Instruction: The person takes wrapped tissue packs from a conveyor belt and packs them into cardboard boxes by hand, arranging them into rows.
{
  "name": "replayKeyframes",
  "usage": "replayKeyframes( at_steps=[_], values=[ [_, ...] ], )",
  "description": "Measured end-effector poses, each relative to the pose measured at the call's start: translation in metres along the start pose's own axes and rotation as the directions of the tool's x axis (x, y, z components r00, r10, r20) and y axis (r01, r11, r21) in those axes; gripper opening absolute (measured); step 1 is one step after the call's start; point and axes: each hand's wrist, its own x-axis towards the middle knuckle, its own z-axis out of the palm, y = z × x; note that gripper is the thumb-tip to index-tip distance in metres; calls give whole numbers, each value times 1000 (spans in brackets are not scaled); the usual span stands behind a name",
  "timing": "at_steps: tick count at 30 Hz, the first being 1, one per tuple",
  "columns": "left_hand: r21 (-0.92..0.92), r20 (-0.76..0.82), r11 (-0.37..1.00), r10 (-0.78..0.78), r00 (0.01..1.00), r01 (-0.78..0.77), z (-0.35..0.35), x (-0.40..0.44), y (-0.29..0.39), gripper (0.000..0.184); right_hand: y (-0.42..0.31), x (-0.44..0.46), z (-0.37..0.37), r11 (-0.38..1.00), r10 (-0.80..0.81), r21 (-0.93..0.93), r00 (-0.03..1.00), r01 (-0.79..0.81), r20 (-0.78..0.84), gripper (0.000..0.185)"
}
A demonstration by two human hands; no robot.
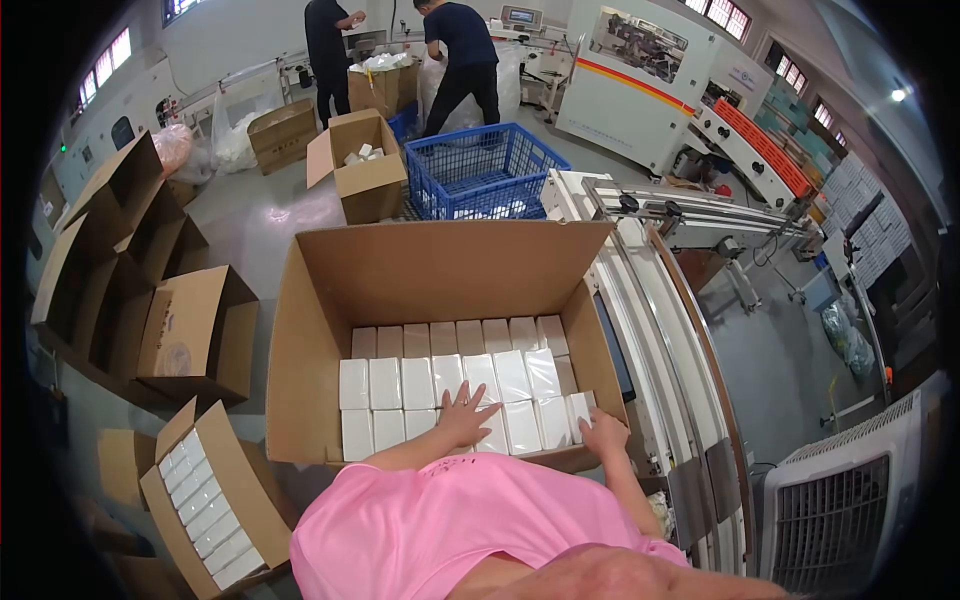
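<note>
In front of me, a large cardboard box [440, 262] holds rows of white, film-wrapped packs [387, 383]. My left hand [463, 416] lies with fingers spread across the tops of packs in the middle of the near rows. At the right end of the nearest row, my right hand [604, 434] has its thumb and fingers on a white pack [579, 408], which sits slightly askew against the box's right wall. Its lower part is hidden by the hand. The back row sits lower than the rows nearer me.
A conveyor [665, 350] runs along the box's right side. Beyond the box stand a blue crate [480, 175] and a smaller carton [368, 180]. Open cartons [195, 335] and a filled carton [235, 460] are at left. Two people stand at the back.
</note>
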Motion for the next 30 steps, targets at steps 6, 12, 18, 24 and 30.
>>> replayKeyframes(
  at_steps=[6, 12, 18, 24, 30],
  values=[
    [-2, -5, 1000, 7, 1000, -7, 0, -1, 0, 64, 0, 0, 1, 1000, 0, -5, 1000, 0, -9, 42],
    [-3, 1, 1000, 15, 1000, -15, -4, -2, -1, 64, -1, 1, 0, 1000, -1, -1, 1000, 1, -13, 42],
    [-28, 8, 1000, 7, 1000, -7, -6, -4, 0, 64, -7, -2, -4, 1000, 29, -4, 999, -29, -15, 45],
    [-50, 11, 999, -2, 1000, 3, -6, -3, 0, 65, -4, -1, 2, 996, 58, 72, 997, -54, -60, 41],
    [-58, -12, 998, 18, 1000, -19, -2, -1, -4, 66, -1, 0, 6, 994, 54, 101, 989, -41, -136, 36]
  ],
)
